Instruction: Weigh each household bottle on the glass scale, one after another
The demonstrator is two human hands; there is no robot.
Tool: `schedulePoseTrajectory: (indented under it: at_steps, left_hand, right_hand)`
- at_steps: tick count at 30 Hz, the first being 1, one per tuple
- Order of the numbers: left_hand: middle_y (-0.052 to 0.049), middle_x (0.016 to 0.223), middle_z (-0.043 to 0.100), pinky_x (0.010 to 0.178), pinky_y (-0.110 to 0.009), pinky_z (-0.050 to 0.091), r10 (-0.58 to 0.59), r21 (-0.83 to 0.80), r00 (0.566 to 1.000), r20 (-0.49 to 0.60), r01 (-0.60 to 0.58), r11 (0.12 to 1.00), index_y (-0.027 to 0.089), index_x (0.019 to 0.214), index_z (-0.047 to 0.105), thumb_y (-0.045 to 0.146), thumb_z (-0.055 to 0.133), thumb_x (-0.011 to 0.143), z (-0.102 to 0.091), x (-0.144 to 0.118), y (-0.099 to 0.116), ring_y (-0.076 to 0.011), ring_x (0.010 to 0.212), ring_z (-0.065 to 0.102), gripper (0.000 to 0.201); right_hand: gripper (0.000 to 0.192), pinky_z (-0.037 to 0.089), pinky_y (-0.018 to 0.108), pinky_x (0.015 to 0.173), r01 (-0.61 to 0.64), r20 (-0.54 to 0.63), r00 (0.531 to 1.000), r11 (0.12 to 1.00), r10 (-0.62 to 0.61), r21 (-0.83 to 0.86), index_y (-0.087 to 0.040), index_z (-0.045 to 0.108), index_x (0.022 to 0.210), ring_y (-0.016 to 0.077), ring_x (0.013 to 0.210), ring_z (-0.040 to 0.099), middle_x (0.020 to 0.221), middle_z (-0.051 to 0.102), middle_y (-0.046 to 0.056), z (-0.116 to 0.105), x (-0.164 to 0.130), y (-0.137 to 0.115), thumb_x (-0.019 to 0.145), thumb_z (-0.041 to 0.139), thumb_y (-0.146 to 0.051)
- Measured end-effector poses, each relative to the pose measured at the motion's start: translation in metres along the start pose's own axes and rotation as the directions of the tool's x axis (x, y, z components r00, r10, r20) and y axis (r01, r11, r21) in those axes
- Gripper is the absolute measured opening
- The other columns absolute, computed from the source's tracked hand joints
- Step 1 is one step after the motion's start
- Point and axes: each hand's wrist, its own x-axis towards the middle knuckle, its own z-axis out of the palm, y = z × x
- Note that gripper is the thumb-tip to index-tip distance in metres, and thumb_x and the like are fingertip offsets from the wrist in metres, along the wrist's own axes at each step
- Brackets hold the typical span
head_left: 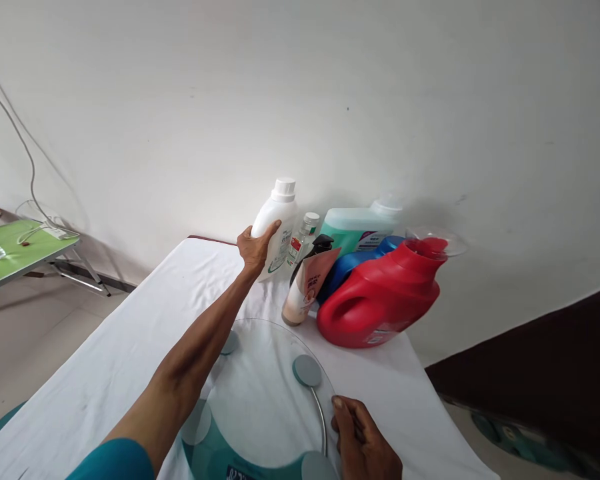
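On the table (110, 360), six bottles (375, 300), one scale (260, 400).

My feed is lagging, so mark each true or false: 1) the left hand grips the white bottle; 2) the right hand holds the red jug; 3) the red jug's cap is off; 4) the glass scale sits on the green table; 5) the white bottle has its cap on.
1) True: the left hand is wrapped around the white bottle.
2) False: the right hand rests at the edge of the glass scale, apart from the red jug.
3) True: its mouth is open.
4) False: the scale lies on the white-covered table; the green table stands far left.
5) True.
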Motion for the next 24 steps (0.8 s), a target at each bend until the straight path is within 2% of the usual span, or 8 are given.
schedulePoseTrajectory:
  at_steps: [4,8,11,15,17,21,24]
  left_hand:
    - [0.001,0.074,0.065,0.066,-0.028,0.047,0.01,0.018,1.0,0.018,-0.01,1.0,0.019,0.077,0.069,0.065,0.091,0.067,0.004,-0.008,-0.002,-0.0162,0.072,0.06,0.052]
    - [-0.001,0.075,0.065,0.069,-0.029,0.048,0.06,0.051,0.993,0.097,-0.065,0.997,0.02,0.078,0.066,0.064,0.085,0.077,0.001,-0.01,-0.001,-0.0179,0.075,0.06,0.048]
    - [-0.003,0.082,0.068,0.073,-0.031,0.048,0.1,0.194,0.983,0.154,-0.13,0.972,0.022,0.08,0.062,0.063,0.08,0.085,-0.01,-0.009,0.003,-0.0209,0.081,0.062,0.045]
    - [-0.006,0.094,0.069,0.081,-0.034,0.049,0.091,0.362,0.97,0.224,-0.17,0.917,0.023,0.089,0.058,0.058,0.075,0.093,-0.03,-0.012,0.009,-0.0237,0.09,0.064,0.04]
    - [-0.009,0.103,0.069,0.088,-0.037,0.051,0.153,0.388,0.964,0.216,-0.228,0.893,0.022,0.095,0.058,0.054,0.074,0.095,-0.042,-0.018,0.014,-0.0246,0.097,0.065,0.035]
    - [-0.014,0.123,0.068,0.102,-0.042,0.051,0.358,0.359,0.922,0.151,-0.388,0.849,0.022,0.11,0.06,0.054,0.072,0.097,-0.068,-0.048,0.033,-0.0264,0.113,0.064,0.037]
    - [-0.012,0.118,0.07,0.098,-0.04,0.052,0.422,0.306,0.875,0.238,-0.48,0.822,0.022,0.11,0.062,0.058,0.063,0.102,-0.085,-0.088,0.05,-0.0244,0.108,0.066,0.037]
  right_hand:
    - [0.057,0.05,0.031,0.062,0.003,0.016,1.0,1.0,-0.002,-0.021,-0.029,0.073,0.087,0.0241,0.064,0.066,0.07,0.072,0.003,0.002,0.004,0.006,0.095,0.051,-0.081]
    - [0.059,0.048,0.032,0.059,0.026,0.045,0.999,0.999,-0.024,-0.04,-0.029,0.07,0.082,0.0236,0.06,0.062,0.067,0.07,0.003,0.001,0.007,0.002,0.093,0.048,-0.082]
    - [0.057,0.047,0.033,0.058,0.055,0.075,0.996,0.998,-0.052,-0.043,-0.028,0.068,0.081,0.0239,0.059,0.062,0.066,0.069,0.003,-0.002,0.007,-0.007,0.094,0.046,-0.08]
    - [0.055,0.046,0.033,0.059,0.101,0.075,0.992,0.995,-0.099,-0.02,-0.028,0.064,0.079,0.0226,0.056,0.059,0.063,0.066,0.002,-0.003,0.004,-0.017,0.096,0.044,-0.076]
    - [0.054,0.046,0.033,0.06,0.125,0.072,0.99,0.992,-0.125,0.001,-0.028,0.062,0.078,0.0223,0.056,0.058,0.063,0.066,0.002,-0.002,0.003,-0.018,0.095,0.043,-0.076]
    - [0.052,0.047,0.033,0.063,0.17,0.066,0.983,0.985,-0.172,0.033,-0.028,0.059,0.077,0.0231,0.06,0.061,0.066,0.068,0.004,-0.001,0.004,-0.017,0.096,0.042,-0.074]
    - [0.051,0.047,0.033,0.064,0.192,0.057,0.979,0.981,-0.194,0.036,-0.028,0.058,0.076,0.0233,0.062,0.063,0.068,0.07,0.006,0.001,0.005,-0.015,0.096,0.042,-0.072]
